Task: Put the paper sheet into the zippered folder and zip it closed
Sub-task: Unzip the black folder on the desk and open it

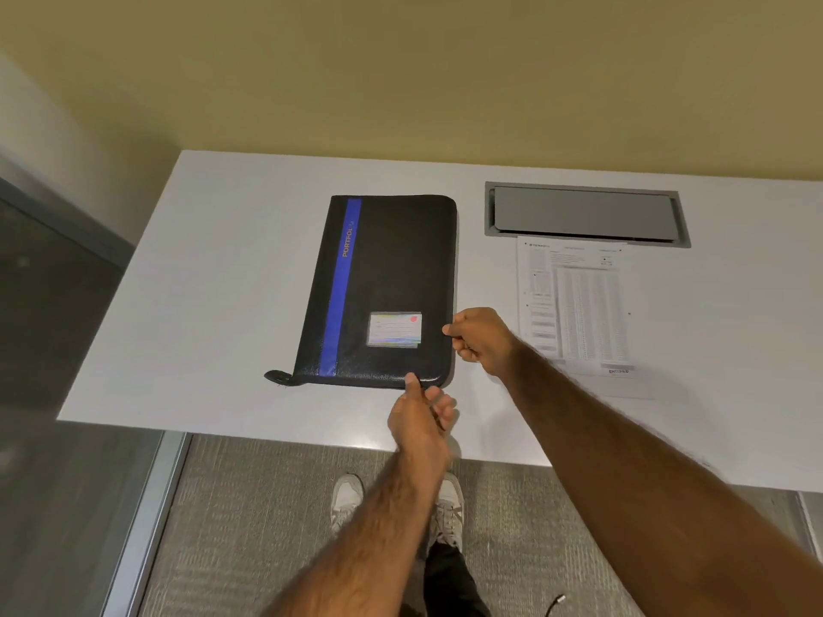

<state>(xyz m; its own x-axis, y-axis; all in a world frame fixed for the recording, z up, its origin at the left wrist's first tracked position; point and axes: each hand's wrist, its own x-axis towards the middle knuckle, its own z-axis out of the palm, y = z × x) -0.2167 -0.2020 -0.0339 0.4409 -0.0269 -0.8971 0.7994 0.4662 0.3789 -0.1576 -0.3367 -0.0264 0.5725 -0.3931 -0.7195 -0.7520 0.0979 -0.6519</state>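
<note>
A black zippered folder (392, 278) with a blue stripe and a small label card lies closed on the white table (231, 278). A printed paper sheet (579, 313) lies flat to its right, apart from it. My left hand (421, 418) pinches the folder's near edge close to the near right corner, thumb on top. My right hand (478, 340) is at the folder's right edge, fingers curled and pinched together as if on the zipper pull; the pull itself is hidden. A black tab sticks out at the folder's near left corner.
A grey recessed cable hatch (585, 213) is set in the table beyond the paper. The table's near edge runs just behind my left wrist. My shoes (396, 505) and grey carpet show below; a glass partition stands at the left.
</note>
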